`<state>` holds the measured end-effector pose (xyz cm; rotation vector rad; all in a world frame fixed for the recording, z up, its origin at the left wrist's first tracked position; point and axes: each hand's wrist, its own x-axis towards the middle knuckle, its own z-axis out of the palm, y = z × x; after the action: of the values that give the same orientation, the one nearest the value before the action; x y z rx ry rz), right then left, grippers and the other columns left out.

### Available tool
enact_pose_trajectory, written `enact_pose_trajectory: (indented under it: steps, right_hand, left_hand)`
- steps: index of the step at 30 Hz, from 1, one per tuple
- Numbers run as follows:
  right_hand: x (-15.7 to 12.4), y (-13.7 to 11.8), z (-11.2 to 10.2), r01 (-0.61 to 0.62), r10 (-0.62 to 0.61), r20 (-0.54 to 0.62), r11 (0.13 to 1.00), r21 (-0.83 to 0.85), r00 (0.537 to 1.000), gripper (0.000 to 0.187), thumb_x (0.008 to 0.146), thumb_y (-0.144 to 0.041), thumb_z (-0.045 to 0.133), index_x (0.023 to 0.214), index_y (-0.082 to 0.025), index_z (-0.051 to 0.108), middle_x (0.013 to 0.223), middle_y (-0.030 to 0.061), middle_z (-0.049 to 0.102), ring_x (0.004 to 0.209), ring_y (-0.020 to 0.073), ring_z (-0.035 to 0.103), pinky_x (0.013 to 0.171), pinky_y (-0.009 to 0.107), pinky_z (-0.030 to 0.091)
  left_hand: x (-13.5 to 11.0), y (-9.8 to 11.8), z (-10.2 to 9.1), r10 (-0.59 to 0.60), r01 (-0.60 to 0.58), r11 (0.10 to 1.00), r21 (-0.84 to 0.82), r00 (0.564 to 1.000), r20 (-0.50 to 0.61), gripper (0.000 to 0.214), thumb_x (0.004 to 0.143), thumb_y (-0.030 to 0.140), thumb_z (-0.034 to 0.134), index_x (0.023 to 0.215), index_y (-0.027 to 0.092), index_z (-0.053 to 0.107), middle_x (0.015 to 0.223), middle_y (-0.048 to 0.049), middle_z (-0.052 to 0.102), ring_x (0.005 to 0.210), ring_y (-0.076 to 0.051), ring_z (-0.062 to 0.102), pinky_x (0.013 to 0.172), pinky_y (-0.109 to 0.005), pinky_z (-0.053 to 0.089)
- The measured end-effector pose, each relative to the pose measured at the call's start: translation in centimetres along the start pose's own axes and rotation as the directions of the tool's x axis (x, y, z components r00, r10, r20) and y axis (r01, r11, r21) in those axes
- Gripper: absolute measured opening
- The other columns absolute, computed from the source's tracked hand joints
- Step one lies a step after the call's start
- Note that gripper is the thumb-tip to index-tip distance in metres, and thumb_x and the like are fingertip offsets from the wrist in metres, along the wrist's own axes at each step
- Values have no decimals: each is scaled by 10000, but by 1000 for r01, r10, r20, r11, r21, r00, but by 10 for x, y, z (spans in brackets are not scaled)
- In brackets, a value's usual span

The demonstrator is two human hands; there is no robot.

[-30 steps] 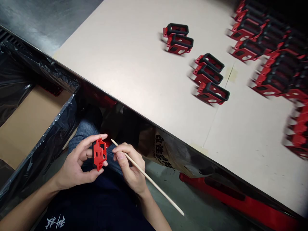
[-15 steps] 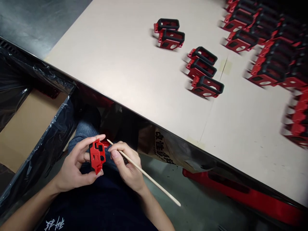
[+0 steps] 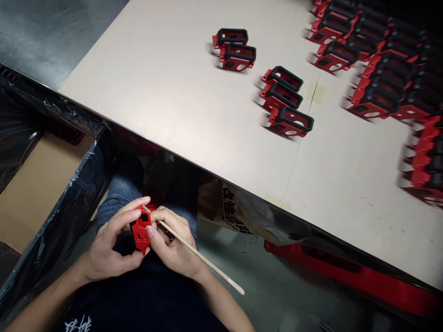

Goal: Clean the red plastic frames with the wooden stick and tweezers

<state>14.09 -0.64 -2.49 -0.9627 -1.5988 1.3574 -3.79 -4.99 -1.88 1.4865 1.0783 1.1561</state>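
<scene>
Over my lap, below the table edge, my left hand grips a small red plastic part between thumb and fingers. My right hand is closed on a thin wooden stick. The stick's tip rests at the top of the red part, and its long end points down to the right. The fingers of both hands touch the part.
A beige table carries several red parts with black frames: a pair, a group of three and long rows at the right. A cardboard box lined with black plastic stands at my left. A red bin lies under the table.
My right hand has moved left to the red part, and the stick's tip now touches it. The view has shifted slightly, so the table parts sit further left.
</scene>
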Motion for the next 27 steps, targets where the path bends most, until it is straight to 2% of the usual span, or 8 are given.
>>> enact_pose_trajectory:
  steps: [5,9,13,17,21,27]
  right_hand:
    - [1,0,0,-22,22,4,1000,12,1000,53,935,-213,614,889,-224,589,697,-45,548,509,91,445,496,233,398]
    - [1,1,0,-91,90,20,995,41,996,145,897,-227,673,815,-223,554,698,-62,523,479,64,372,462,219,339]
    - [3,0,-2,-87,87,28,996,-6,996,145,969,-261,609,833,-219,584,704,-38,553,534,93,458,502,228,390]
    - [3,0,-8,-63,57,-67,994,-89,996,196,1031,-257,530,873,-212,637,732,-4,598,602,128,542,572,264,444]
    - [2,1,-12,-98,92,-85,993,-70,992,233,1046,-295,521,866,-213,644,732,3,607,596,131,541,562,269,437]
    - [2,1,-8,-112,112,-2,993,38,994,187,992,-326,621,842,-215,633,688,-36,556,512,93,428,491,238,373]
  left_hand:
    - [2,-1,-1,9,-10,1000,11,999,30,882,812,-58,736,1550,350,477,1630,-107,522,1443,-269,571,984,-253,620]
    - [5,1,0,-37,39,998,-53,999,28,862,808,-57,734,1531,351,501,1610,-108,542,1372,-258,635,948,-233,626]
    - [6,3,3,-135,133,978,-163,991,1,845,817,-50,737,1512,372,507,1600,-115,547,1212,-240,735,925,-266,640]
    - [6,4,3,-211,205,946,-252,977,5,837,815,-30,763,1497,389,516,1580,-100,564,1040,-195,774,817,-237,655]
    - [7,5,2,-246,239,926,-291,969,13,834,820,-23,765,1492,402,512,1572,-87,567,912,-144,762,751,-204,643]
    - [8,4,2,-223,217,935,-281,975,10,850,813,-48,746,1497,396,505,1570,-78,568,1069,-165,753,891,-222,635]
